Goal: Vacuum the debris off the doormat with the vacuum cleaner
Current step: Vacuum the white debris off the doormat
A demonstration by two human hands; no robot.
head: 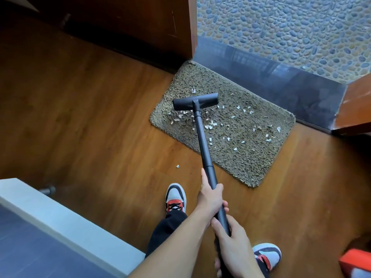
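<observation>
A shaggy olive doormat (251, 157) lies on the wooden floor against a dark threshold. Several small white bits of debris (209, 127) are scattered over its middle and right part. One stray bit (177, 166) sits on the floor left of the mat. The black vacuum head (195, 101) rests on the mat's left half, and its black wand (202, 137) runs back toward me. My left hand (210, 199) grips the wand higher up. My right hand (230, 243) grips it lower, close to my body.
A dark stone threshold (271, 81) borders the mat, with pebble paving (281, 27) beyond. A wooden door (120, 27) stands at the mat's far-left corner, and a wooden frame (355, 109) at right. A white ledge (50, 217) is lower left, an orange object (355, 261) lower right. My shoes (175, 197) stand near the mat.
</observation>
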